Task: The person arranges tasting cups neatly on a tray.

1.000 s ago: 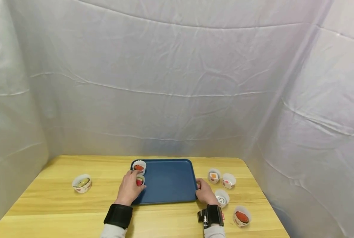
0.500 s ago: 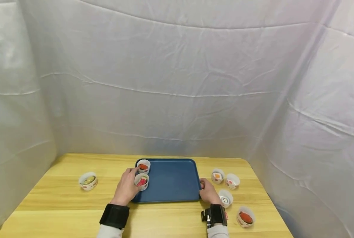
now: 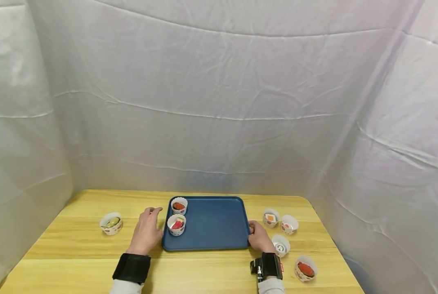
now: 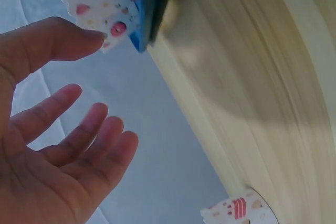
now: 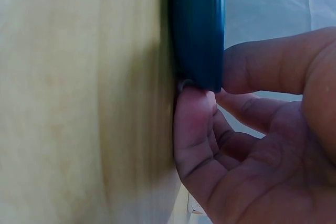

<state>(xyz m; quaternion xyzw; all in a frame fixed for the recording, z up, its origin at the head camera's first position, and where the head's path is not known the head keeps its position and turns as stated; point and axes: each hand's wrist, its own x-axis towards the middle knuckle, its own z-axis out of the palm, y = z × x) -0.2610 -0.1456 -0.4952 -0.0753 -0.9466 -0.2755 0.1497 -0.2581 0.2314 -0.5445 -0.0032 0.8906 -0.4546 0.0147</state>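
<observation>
A blue tray (image 3: 215, 228) lies on the wooden table. Two paper baking cups stand along its left side: the far cup (image 3: 179, 206) has a red-orange piece in it, the near cup (image 3: 176, 225) a pink-red and pale green one. Just left of the tray is my left hand (image 3: 146, 231), holding nothing, its fingers spread loosely in the left wrist view. At the tray's right edge my right hand (image 3: 260, 237) pinches the rim; in the right wrist view the thumb is on the upper side and a finger is tucked beneath the tray rim (image 5: 202, 35).
A cup with a green-yellow piece (image 3: 111, 223) stands at left. Right of the tray are several more: a cup with an orange-and-white square (image 3: 271, 218), one with a pink piece (image 3: 289, 225), one with a swirl (image 3: 280, 246) and one with a red piece (image 3: 306, 268). Pale curtains (image 3: 219, 102) surround the table.
My left hand has let go of the near cup on the tray and drawn back to the left. My right hand keeps hold of the tray's right edge.
</observation>
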